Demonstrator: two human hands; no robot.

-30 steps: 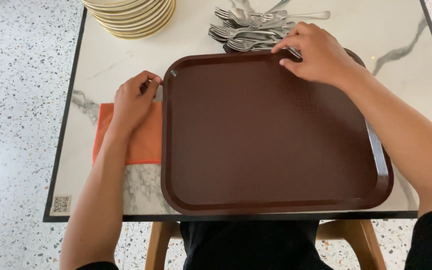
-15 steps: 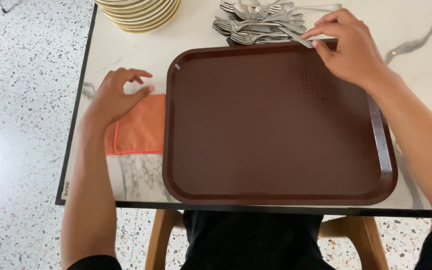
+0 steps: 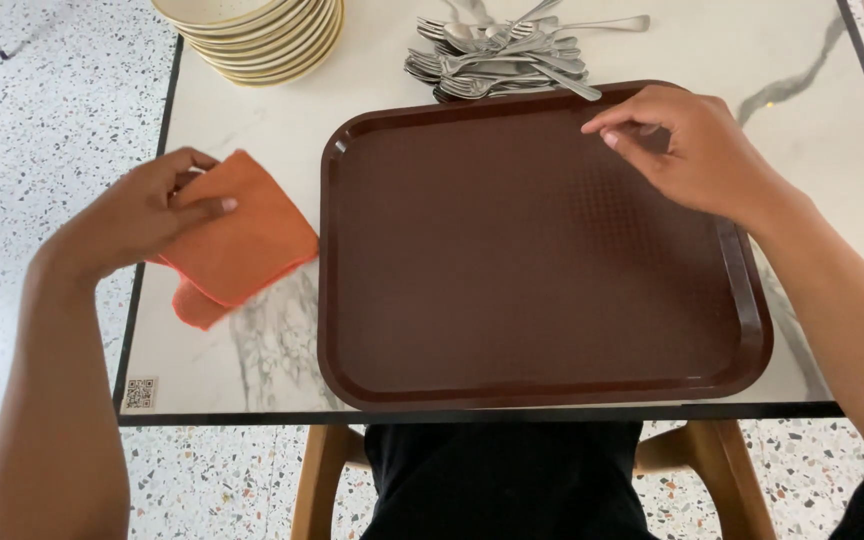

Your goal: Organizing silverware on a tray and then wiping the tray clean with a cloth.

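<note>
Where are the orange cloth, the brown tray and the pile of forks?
orange cloth (image 3: 247, 240), head view, on its flat middle.
brown tray (image 3: 522, 260), head view, on its bare floor.
pile of forks (image 3: 497, 60), head view, on the heaped handles.

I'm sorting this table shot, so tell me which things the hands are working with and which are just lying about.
In hand:
left hand gripping the folded orange cloth
right hand over the brown plastic tray's far edge

Lying about:
pile of metal forks and spoons
stack of cream plates
white marble-look table

Left hand (image 3: 142, 215) grips orange cloth (image 3: 237, 240) (folded) beside brown tray (image 3: 542, 390).
</note>
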